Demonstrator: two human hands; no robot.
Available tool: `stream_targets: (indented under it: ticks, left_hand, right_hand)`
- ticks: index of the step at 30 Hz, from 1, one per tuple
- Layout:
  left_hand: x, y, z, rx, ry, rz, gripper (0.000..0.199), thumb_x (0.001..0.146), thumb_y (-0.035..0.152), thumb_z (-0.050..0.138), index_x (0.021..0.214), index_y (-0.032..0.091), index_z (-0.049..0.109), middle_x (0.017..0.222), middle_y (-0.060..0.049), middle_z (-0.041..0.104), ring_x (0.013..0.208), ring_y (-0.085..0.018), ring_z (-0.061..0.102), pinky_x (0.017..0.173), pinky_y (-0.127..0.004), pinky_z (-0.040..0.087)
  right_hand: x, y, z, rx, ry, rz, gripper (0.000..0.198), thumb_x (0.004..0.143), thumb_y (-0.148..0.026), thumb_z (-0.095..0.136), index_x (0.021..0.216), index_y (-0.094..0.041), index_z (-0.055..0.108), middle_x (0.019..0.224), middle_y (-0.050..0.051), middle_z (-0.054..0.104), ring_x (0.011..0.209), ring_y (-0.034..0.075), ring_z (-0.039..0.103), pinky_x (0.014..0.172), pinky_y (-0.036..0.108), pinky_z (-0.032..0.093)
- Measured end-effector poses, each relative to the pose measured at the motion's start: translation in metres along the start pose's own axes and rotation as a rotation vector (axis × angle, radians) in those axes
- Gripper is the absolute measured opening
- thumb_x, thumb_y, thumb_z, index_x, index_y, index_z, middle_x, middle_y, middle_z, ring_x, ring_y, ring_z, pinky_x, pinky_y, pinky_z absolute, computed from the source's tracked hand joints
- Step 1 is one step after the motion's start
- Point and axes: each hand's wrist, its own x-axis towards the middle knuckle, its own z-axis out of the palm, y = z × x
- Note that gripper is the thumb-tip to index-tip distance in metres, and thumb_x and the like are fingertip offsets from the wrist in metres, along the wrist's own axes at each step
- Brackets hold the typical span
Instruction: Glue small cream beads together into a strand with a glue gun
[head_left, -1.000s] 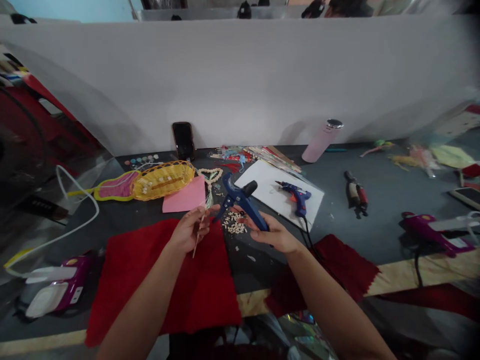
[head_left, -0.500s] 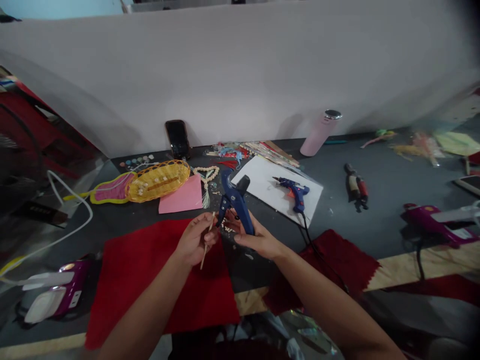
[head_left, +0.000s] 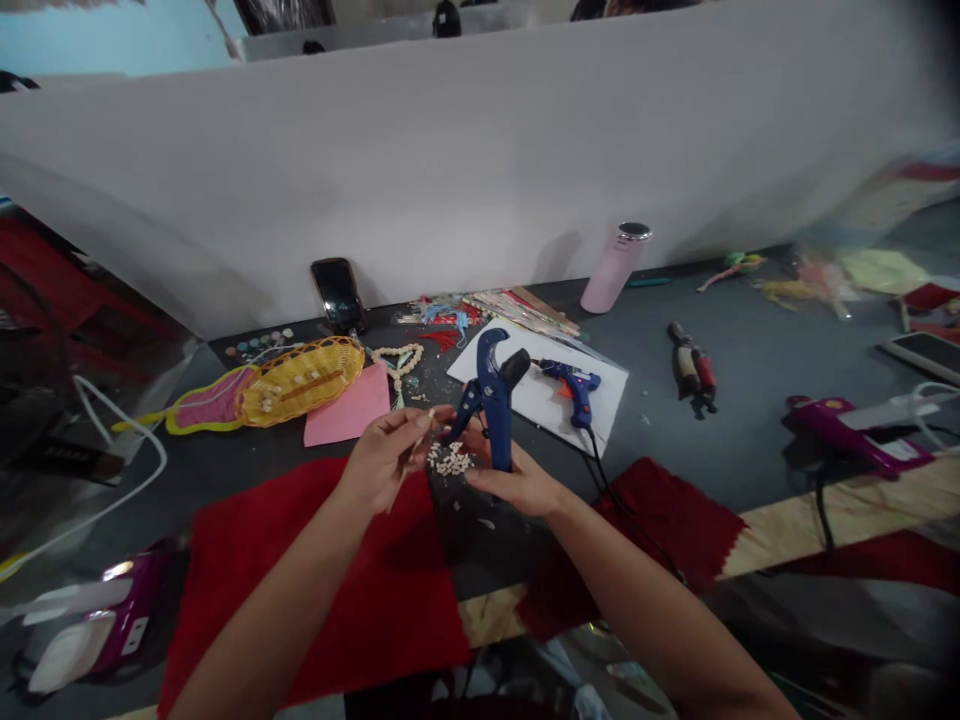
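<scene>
From my remote seat I have the left hand pinched closed on a thin pale stick and the right hand curled round the handle of a blue cutter, all near the middle of the tabletop, nearer its front edge. A small heap of short pale pieces lies beside the red cloth's right edge, so I judge plenty already cut. The length in my fingers looks uncut; how many more are needed, I can't tell.
</scene>
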Motion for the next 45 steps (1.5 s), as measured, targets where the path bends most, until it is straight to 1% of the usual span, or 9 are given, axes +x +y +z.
stream_targets:
  ticks: [3,5,9,14,20,27,33,41,45]
  left_hand:
    - [0.006,0.013,-0.007,0.214,0.019,0.174,0.018,0.071,0.031,0.067,0.076,0.014,0.066,0.065,-0.001,0.062,0.046,-0.005,0.042,0.043,-0.019,0.032]
    - [0.01,0.016,-0.012,0.325,0.025,0.244,0.019,0.073,0.032,0.066,0.082,0.015,0.068,0.065,-0.001,0.062,0.05,-0.006,0.045,0.047,-0.019,0.037]
    - [0.018,0.012,-0.024,0.38,0.085,0.324,0.019,0.073,0.033,0.065,0.08,0.015,0.067,0.073,-0.003,0.065,0.055,-0.008,0.047,0.052,-0.021,0.041]
    - [0.019,0.011,-0.036,0.445,0.145,0.367,0.017,0.076,0.033,0.063,0.081,0.017,0.067,0.069,-0.002,0.065,0.056,-0.008,0.048,0.052,-0.019,0.04]
    - [0.015,0.01,-0.032,0.566,0.134,0.401,0.018,0.078,0.033,0.06,0.081,0.017,0.068,0.069,-0.002,0.064,0.058,-0.009,0.05,0.053,-0.02,0.039]
    - [0.017,0.005,-0.032,0.59,0.089,0.404,0.02,0.078,0.034,0.058,0.079,0.016,0.066,0.069,-0.002,0.062,0.062,-0.011,0.049,0.056,-0.021,0.038]
    - [0.018,0.002,-0.033,0.607,0.093,0.409,0.021,0.078,0.036,0.059,0.076,0.015,0.064,0.061,0.002,0.05,0.056,-0.009,0.039,0.05,-0.021,0.03]
    - [0.019,0.001,-0.033,0.602,0.09,0.408,0.023,0.077,0.038,0.058,0.071,0.016,0.062,0.063,0.001,0.054,0.056,-0.01,0.04,0.05,-0.021,0.03]
    - [0.02,0.0,-0.033,0.618,0.121,0.404,0.025,0.076,0.04,0.059,0.069,0.016,0.061,0.057,0.002,0.049,0.053,-0.01,0.038,0.048,-0.021,0.028]
  right_hand:
    - [0.002,-0.003,-0.006,-0.262,0.114,-0.029,0.048,0.08,-0.028,0.055,0.125,-0.023,0.042,0.123,0.008,0.05,0.111,0.021,0.048,0.096,0.04,0.038]
    - [0.005,-0.006,-0.008,-0.448,0.187,-0.068,0.056,0.078,-0.022,0.053,0.131,-0.023,0.036,0.123,0.008,0.049,0.111,0.022,0.048,0.097,0.04,0.037]
    - [0.011,-0.008,-0.008,-0.715,0.243,-0.113,0.078,0.072,-0.014,0.053,0.141,-0.024,0.018,0.126,0.009,0.044,0.115,0.023,0.044,0.101,0.041,0.034]
    - [0.015,0.0,-0.007,-0.901,0.267,-0.07,0.08,0.07,-0.018,0.056,0.141,-0.026,0.02,0.121,0.01,0.046,0.113,0.027,0.043,0.099,0.047,0.036]
    - [0.016,0.001,-0.004,-0.929,0.265,-0.034,0.07,0.078,-0.025,0.052,0.14,-0.024,0.022,0.116,0.009,0.049,0.109,0.024,0.045,0.096,0.043,0.04]
    - [0.015,0.001,-0.002,-0.93,0.25,-0.033,0.07,0.076,-0.024,0.053,0.139,-0.026,0.024,0.115,0.009,0.049,0.108,0.025,0.046,0.095,0.044,0.039]
    - [0.016,-0.001,0.0,-0.95,0.222,-0.048,0.069,0.076,-0.024,0.054,0.139,-0.026,0.025,0.114,0.009,0.051,0.106,0.027,0.047,0.094,0.048,0.039]
    - [0.016,0.001,0.001,-0.981,0.246,-0.058,0.068,0.075,-0.025,0.055,0.138,-0.025,0.027,0.111,0.01,0.053,0.104,0.028,0.048,0.092,0.049,0.039]
    - [0.016,0.001,0.001,-1.005,0.261,-0.07,0.068,0.074,-0.026,0.055,0.137,-0.025,0.029,0.111,0.01,0.053,0.102,0.028,0.049,0.091,0.047,0.04]
